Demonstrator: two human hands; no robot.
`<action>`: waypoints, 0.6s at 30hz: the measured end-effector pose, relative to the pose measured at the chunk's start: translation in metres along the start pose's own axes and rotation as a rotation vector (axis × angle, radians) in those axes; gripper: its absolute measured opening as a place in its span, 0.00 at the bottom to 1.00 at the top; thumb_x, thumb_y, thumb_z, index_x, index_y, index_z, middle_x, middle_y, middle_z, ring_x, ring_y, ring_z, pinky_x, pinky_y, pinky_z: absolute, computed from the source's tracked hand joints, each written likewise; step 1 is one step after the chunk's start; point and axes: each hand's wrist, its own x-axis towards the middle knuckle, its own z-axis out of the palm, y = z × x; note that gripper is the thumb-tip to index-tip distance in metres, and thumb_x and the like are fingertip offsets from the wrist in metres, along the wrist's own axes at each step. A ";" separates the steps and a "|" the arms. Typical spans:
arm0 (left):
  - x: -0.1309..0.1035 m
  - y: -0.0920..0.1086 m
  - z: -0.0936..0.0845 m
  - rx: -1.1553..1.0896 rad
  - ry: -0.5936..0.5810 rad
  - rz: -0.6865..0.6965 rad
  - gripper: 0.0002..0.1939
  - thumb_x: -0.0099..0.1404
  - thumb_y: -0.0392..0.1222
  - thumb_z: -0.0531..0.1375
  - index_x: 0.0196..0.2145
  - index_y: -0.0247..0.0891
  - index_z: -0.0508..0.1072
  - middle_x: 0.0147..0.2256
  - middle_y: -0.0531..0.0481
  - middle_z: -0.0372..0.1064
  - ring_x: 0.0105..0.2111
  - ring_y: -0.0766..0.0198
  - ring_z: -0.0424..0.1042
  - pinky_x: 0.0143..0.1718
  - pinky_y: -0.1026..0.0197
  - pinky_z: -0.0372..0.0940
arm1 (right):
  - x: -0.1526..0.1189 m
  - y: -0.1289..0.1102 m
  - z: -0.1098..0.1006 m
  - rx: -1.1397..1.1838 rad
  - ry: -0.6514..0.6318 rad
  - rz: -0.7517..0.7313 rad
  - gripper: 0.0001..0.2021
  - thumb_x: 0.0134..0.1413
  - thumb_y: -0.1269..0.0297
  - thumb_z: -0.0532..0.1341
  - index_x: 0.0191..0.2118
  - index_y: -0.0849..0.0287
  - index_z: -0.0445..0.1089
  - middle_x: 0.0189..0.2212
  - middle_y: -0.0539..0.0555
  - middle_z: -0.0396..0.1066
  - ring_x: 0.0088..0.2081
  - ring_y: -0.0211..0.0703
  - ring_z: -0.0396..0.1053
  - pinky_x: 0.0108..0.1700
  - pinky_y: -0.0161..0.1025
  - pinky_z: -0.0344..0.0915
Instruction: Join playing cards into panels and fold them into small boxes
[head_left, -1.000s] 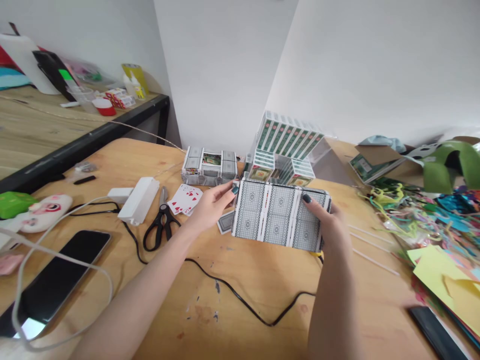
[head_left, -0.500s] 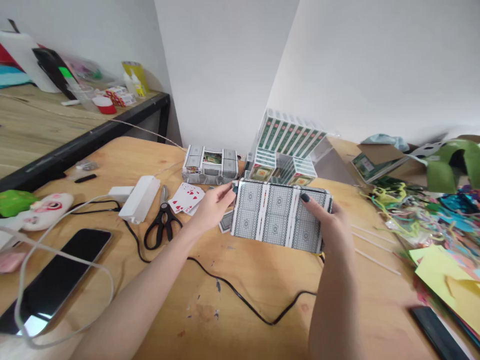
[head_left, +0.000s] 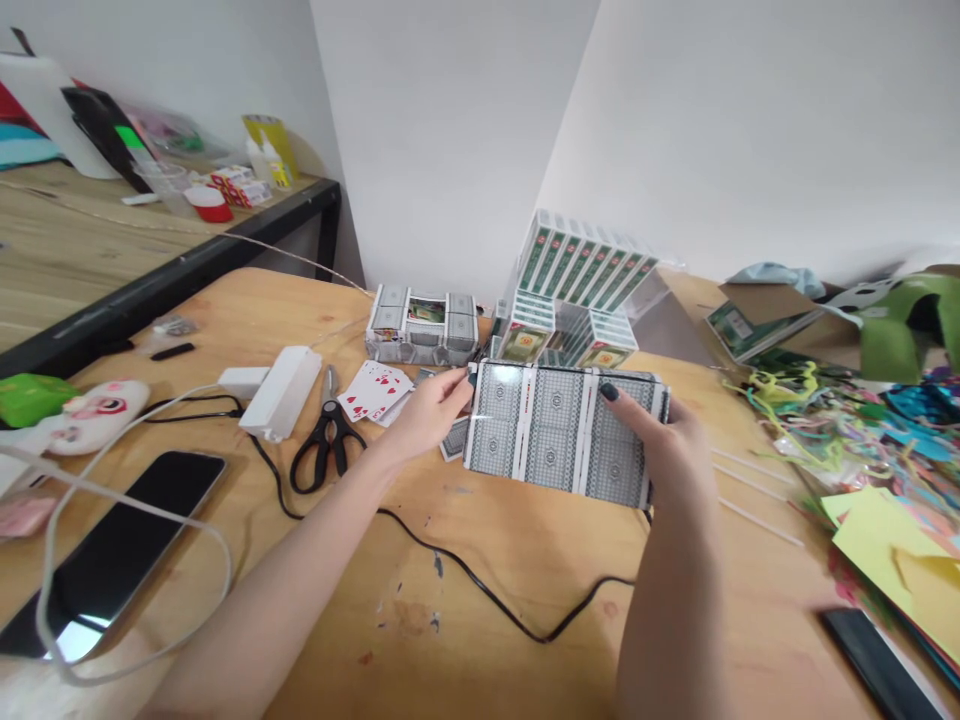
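A flat panel of grey patterned playing cards (head_left: 553, 430) is held above the wooden table, tilted toward me. My right hand (head_left: 664, 430) grips its right end, the thumb on the front and the other fingers behind. At its upper left corner, my left hand (head_left: 439, 408) pinches the edge. Behind it to the left stands a box built of cards (head_left: 422, 330) with an opening in its top. Loose cards (head_left: 375, 392) lie near my left hand, some face up. Green and white card packs (head_left: 585, 262) are stacked behind the panel.
Black scissors (head_left: 328, 440), a white adapter (head_left: 282, 393) and a phone (head_left: 112, 550) with cables lie to the left. A black cable (head_left: 480, 590) crosses the front. On the right are white sticks (head_left: 757, 520), colourful craft scraps (head_left: 832, 430), yellow paper (head_left: 892, 550) and a dark object (head_left: 877, 665).
Both hands keep their hold on the card panel, which has shifted very slightly to the right. A bright glare now shows on its upper left. The view has moved a little.
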 end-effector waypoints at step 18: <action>0.000 -0.007 0.004 0.384 0.097 0.083 0.10 0.63 0.40 0.49 0.26 0.38 0.63 0.22 0.57 0.56 0.24 0.68 0.57 0.27 0.67 0.53 | -0.011 -0.010 0.004 -0.025 0.038 -0.041 0.19 0.30 0.51 0.72 0.30 0.58 0.75 0.25 0.52 0.75 0.26 0.43 0.70 0.24 0.36 0.64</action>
